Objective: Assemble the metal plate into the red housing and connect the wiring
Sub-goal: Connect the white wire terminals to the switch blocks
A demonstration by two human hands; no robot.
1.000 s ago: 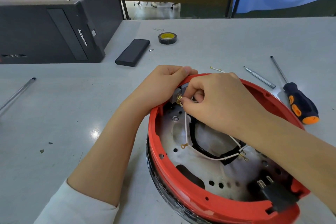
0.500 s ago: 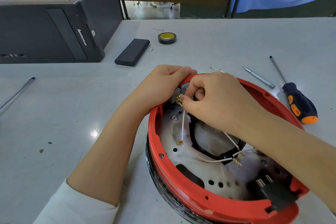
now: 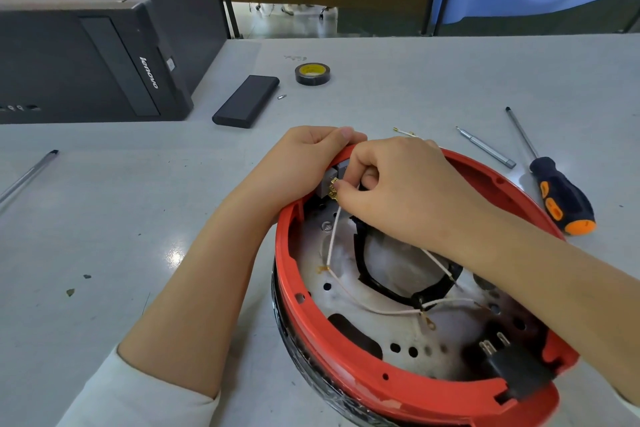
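While left hand (image 3: 304,163) grips the round red housing (image 3: 346,357) — right hand (image 3: 398,191) pinching thin white wire (image 3: 334,232).

One red housing (image 3: 346,350), one metal plate (image 3: 408,336), two hands (image 3: 304,166) (image 3: 408,191), one screwdriver (image 3: 561,194), two loose shafts (image 3: 485,147) (image 3: 27,177), one tape roll (image 3: 312,73), one computer (image 3: 86,55), one black block (image 3: 246,101).

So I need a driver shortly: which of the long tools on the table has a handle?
The screwdriver at far right, with a black and orange handle; the bare metal shafts beside it and at far left have none.
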